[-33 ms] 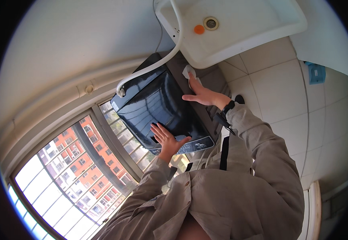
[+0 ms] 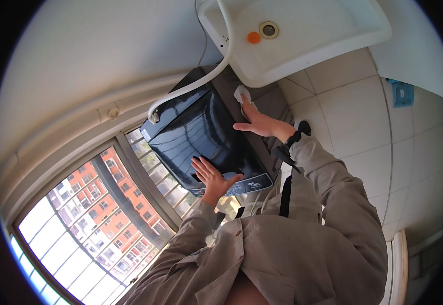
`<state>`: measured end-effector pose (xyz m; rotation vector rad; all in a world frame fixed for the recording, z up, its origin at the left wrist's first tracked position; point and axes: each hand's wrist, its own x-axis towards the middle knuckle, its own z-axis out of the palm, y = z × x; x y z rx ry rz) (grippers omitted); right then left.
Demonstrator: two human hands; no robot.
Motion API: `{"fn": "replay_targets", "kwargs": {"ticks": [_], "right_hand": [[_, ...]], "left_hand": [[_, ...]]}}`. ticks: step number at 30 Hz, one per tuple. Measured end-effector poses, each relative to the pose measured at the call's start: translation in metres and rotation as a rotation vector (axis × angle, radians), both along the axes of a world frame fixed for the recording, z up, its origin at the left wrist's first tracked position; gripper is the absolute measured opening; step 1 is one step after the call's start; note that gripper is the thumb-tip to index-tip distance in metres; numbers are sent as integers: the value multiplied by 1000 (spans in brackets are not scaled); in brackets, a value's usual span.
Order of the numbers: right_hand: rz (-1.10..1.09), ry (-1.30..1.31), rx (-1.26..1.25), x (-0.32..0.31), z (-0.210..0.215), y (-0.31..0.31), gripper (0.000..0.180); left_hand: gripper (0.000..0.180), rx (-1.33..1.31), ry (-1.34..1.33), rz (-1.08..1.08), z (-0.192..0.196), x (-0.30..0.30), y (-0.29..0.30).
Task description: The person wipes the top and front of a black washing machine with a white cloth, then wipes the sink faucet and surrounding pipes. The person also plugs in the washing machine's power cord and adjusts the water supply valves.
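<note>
A top-loading washing machine with a glossy black lid (image 2: 201, 137) and a dark grey side stands in front of me. My left hand (image 2: 212, 178) rests on the lid near its control panel (image 2: 252, 184), fingers spread and holding nothing. Along the grey side, my right hand (image 2: 259, 122) presses a crumpled white cloth (image 2: 241, 93) against the surface below the lid's edge. Its fingertips are partly hidden by the cloth, and the thumb stretches toward the lid. It is too small to tell whether the cloth is paper or fabric.
A white sink (image 2: 323, 35) with an orange round piece (image 2: 253, 37) beside its drain adjoins the machine's far end. A white hose (image 2: 193, 92) arches over the lid. A barred window (image 2: 99, 213) lies left. Pale floor tiles (image 2: 353, 117) and a blue object (image 2: 403, 94) are right.
My right hand and the white cloth have shifted very slightly to the right and nearer. The left hand keeps its place on the lid.
</note>
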<state>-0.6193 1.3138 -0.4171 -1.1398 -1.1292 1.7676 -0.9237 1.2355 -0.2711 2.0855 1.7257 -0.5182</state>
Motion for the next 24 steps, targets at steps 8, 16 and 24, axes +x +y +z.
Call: {"fn": "replay_targets", "kwargs": {"ticks": [8, 16, 24], "right_hand": [[-178, 177, 156, 4, 10, 143, 144], [-16, -88, 365, -13, 16, -25, 152], [54, -54, 221, -26, 45, -203, 154]], "left_hand": [[179, 8, 19, -14, -1, -5, 0], [183, 64, 22, -40, -12, -11, -3], [182, 50, 44, -7, -12, -9, 0]]}}
